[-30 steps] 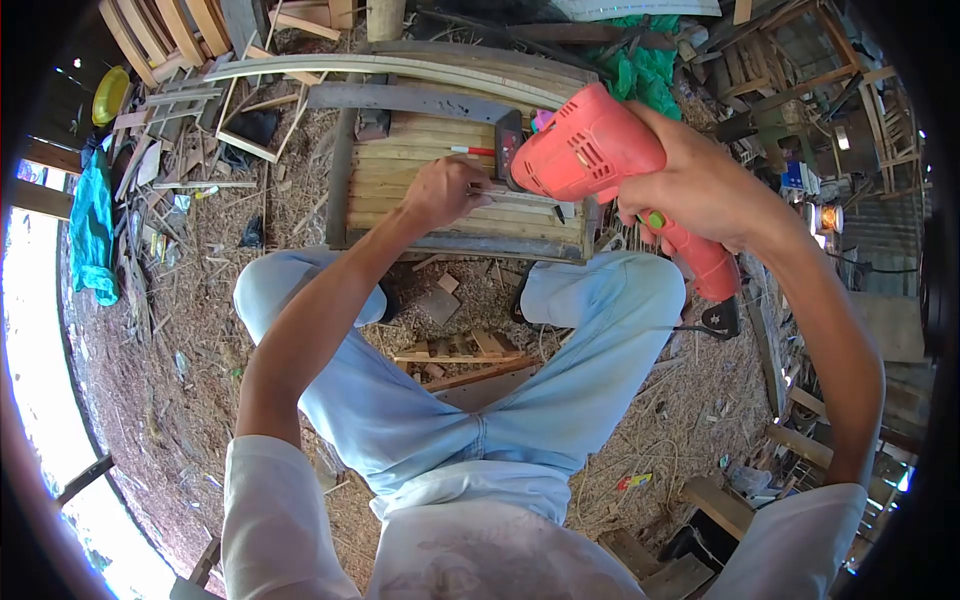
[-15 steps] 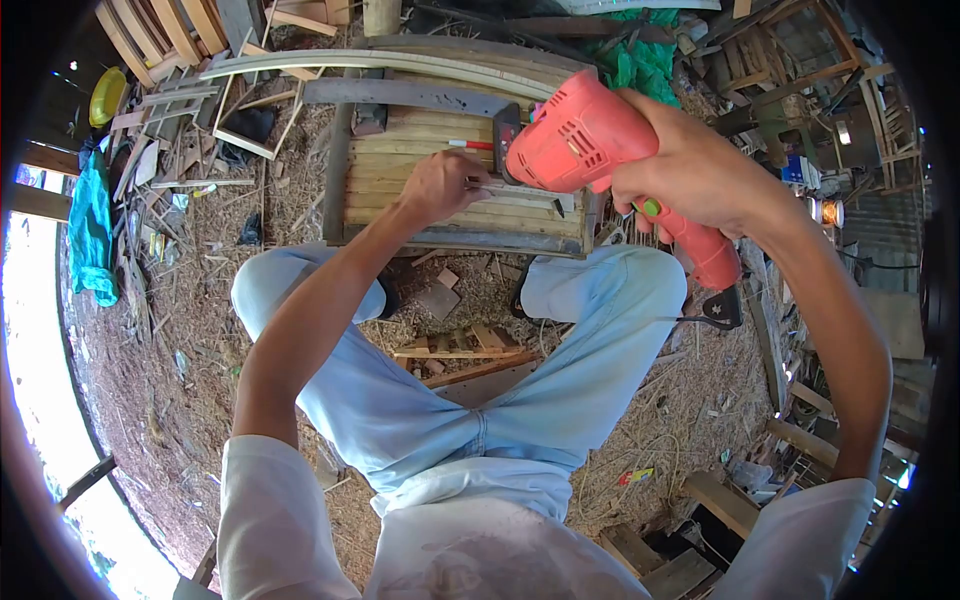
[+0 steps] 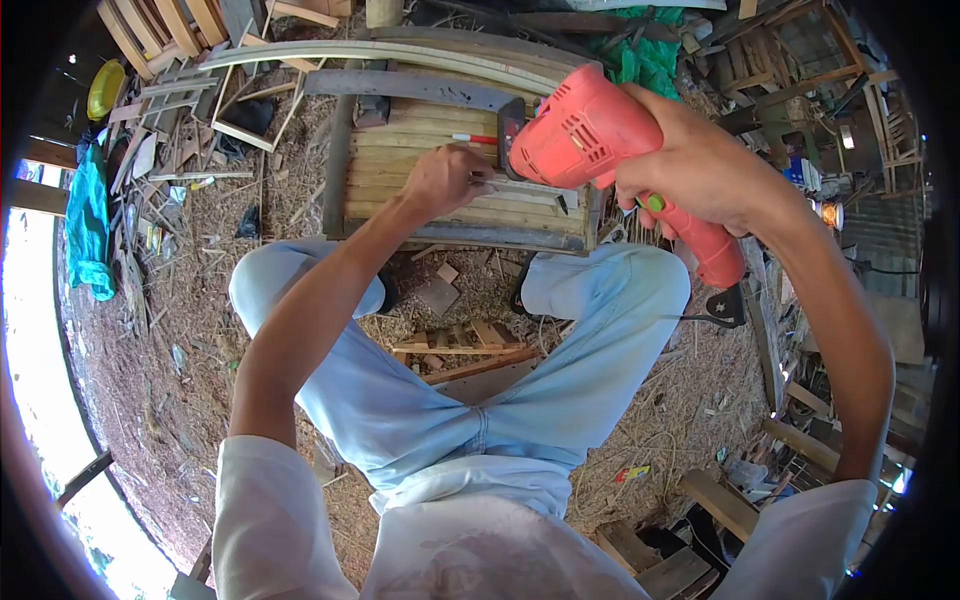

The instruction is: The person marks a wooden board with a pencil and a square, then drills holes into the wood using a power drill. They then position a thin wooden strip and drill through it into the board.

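My right hand point(image 3: 672, 168) is wrapped round the handle of a red power drill point(image 3: 585, 130), which has a green button. The drill's front end points left and down over a slatted wooden bench point(image 3: 400, 150); its tip is hidden. Just left of it, my left hand point(image 3: 447, 180) is closed, fingertips pinched by the end of a thin pale wood strip point(image 3: 530, 190). What exactly sits between those fingers is too small to make out. A red and white marker point(image 3: 474, 138) lies on the slats beyond my left hand, with a dark-bladed hand saw point(image 3: 410, 88) behind it.
Long pale battens point(image 3: 380, 55) lie across the bench's far side. A light wooden frame point(image 3: 258, 108) and scrap wood lie to the left. Wood shavings cover the ground. At the left edge hang a teal bag point(image 3: 90, 225) and a yellow helmet-like object point(image 3: 105, 90).
Almost nothing differs. The view has shifted slightly, and both hands and the drill keep nearly the same place over the bench.
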Tool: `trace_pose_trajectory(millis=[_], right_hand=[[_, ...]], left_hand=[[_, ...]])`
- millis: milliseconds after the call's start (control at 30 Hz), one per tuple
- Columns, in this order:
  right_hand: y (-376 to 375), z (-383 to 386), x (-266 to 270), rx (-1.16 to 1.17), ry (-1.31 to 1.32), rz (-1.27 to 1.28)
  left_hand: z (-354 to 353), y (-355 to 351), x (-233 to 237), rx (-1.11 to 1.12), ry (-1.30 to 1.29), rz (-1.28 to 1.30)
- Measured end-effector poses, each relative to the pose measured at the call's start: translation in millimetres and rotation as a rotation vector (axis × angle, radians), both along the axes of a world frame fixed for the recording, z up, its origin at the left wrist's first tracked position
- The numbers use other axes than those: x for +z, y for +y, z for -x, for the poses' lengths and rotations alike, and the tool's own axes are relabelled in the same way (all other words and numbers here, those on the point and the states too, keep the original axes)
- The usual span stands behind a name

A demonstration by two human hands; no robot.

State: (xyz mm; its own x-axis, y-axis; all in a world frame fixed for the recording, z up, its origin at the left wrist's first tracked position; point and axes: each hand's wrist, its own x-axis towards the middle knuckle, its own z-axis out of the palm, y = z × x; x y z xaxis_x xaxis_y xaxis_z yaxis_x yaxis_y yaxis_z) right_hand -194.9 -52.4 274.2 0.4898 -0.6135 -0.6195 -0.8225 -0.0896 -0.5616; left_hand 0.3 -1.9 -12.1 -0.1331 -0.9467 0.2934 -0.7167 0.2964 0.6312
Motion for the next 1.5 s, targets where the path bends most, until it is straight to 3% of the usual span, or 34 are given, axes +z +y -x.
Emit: trace_pose_trajectory(millis=[300, 367, 1200, 1267, 1500], right_hand=[[-3, -1, 1, 0.012, 0.021, -0.002], [-3, -1, 0, 0.017, -0.004, -0.014], [-3, -8, -5, 0.079, 0.043, 0.013], [-4, -8, -5, 0.071, 0.047, 0.021], [-7, -3, -12, 0.054, 0.04, 0.028]], left_hand=[[0, 1, 4, 0.004, -0.003, -0.088], [-1, -1, -2, -0.016, 0.013, 0.009], [1, 1, 0, 0.005, 0.014, 0.022], [2, 1, 4, 0.007, 0.001, -0.078], [1, 0, -2, -0.004, 0.011, 0.025]])
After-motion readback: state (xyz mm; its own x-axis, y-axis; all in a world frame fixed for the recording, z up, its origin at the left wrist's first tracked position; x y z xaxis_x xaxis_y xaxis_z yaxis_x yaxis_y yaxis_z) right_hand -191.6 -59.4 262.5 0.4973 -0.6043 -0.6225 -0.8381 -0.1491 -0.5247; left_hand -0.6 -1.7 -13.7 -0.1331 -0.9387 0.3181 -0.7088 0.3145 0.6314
